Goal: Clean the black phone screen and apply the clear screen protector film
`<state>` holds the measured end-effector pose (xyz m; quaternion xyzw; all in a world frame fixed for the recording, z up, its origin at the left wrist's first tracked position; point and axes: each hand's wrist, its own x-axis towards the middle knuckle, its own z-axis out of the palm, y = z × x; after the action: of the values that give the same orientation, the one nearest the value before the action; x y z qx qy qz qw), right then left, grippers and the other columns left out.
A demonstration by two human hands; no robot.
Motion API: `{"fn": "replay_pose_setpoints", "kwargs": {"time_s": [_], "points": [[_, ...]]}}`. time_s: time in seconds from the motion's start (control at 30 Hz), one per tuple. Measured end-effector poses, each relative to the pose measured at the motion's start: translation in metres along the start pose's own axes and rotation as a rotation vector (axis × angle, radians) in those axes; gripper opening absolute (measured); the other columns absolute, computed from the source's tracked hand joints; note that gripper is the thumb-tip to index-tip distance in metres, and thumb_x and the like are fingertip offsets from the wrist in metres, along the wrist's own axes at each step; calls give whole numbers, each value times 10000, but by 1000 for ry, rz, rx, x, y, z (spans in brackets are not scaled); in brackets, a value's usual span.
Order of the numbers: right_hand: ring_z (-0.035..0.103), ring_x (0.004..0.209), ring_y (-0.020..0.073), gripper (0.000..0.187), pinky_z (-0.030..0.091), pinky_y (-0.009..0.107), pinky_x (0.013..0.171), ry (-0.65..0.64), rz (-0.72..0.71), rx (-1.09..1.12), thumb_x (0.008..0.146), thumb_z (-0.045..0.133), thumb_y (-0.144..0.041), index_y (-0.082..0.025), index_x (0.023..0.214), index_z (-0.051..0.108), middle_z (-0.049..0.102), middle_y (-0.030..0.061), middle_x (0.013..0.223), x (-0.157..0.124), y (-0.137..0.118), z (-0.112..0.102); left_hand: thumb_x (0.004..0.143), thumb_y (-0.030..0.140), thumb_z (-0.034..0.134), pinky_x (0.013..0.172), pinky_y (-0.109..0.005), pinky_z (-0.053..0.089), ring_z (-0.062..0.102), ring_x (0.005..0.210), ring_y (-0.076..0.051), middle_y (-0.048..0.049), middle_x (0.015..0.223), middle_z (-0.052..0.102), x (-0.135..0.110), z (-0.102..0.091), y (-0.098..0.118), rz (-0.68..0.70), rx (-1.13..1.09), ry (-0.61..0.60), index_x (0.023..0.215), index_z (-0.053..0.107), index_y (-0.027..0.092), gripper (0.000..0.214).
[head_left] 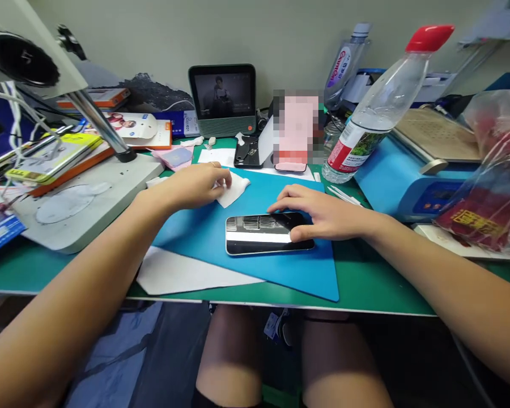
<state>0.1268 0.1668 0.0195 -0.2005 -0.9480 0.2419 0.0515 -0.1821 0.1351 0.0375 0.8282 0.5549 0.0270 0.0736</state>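
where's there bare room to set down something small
Blue mat is bare left of the phone and between the phone and the mat's near edge. Green tabletop shows between the mat and right forearm. The far side is crowded, with the red-capped bottle and display screen.

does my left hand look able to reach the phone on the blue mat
Probably yes, once off the white cloth: the phone lies near the left hand, its left end uncovered; the right hand is over the other end.

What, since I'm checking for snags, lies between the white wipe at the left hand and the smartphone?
Nothing visible: only the blue mat separates the white wipe from the smartphone. The right hand partly covers its right end.
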Motion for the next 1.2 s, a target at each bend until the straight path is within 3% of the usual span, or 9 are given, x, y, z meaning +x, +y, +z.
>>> {"fn": "replay_pose_setpoints", "kwargs": {"time_s": [0.07,0.17,0.23,0.33,0.47,0.67,0.9,1.2], "points": [[597,1171,319,662,471,499,1015,10,4,-2,929,605,-696,-185,1342,680,623,145,1260,1,-2,1,975,382,489,848,-372,503,686,965,-273,-83,1120,736,-24,-7,17,-26,-75,-91,1111,754,231,333],[607,1164,300,532,485,481,1009,10,-7,-9,1001,547,-601,-171,1281,689,651,145,1241,5,-11,1,1030,542,437,954,-417,507,681,1115,-306,-93,1275,715,-62,-8,43,-110,-166,-85,1218,741,240,468],[610,1154,293,473,491,479,1005,2,-27,-40,1036,506,-537,-160,1258,683,664,148,1225,9,-20,2,949,686,559,1034,-439,506,635,1257,-329,-98,1426,650,-83,1,58,-157,-275,-56,1430,626,251,652],[614,1127,304,452,503,500,979,-21,-20,-111,1052,471,-500,-161,1266,681,667,158,1211,19,-37,4,815,642,764,1145,-471,462,497,1436,-362,-137,1573,532,-99,22,73,-240,-316,47,1554,491,224,893],[618,1112,318,419,526,505,947,-11,6,-137,1046,493,-460,-163,1260,695,662,163,1196,39,-57,14,818,595,790,1192,-520,426,425,1468,-372,-144,1557,510,-99,43,77,-269,-320,158,1472,570,220,785],[614,1070,290,299,551,456,893,136,-22,-154,1055,421,-195,-159,1162,699,680,147,1143,62,-60,37,803,546,841,1161,-541,447,481,1360,-348,-86,1425,556,-93,49,65,-233,-392,212,1425,629,320,695],[600,1001,291,265,551,445,834,183,-91,-272,1064,446,-188,-112,1130,690,684,155,1085,62,-53,46,793,554,864,1133,-502,475,505,1322,-331,-88,1384,579,-92,53,61,-177,-395,289,1406,646,292,701],[601,974,271,293,550,438,847,256,-83,-232,1093,381,-232,-166,1059,665,683,137,1054,67,-59,49,765,577,879,1143,-514,473,504,1327,-342,-90,1398,595,-90,52,59,-168,-398,277,1366,659,270,710]]}}
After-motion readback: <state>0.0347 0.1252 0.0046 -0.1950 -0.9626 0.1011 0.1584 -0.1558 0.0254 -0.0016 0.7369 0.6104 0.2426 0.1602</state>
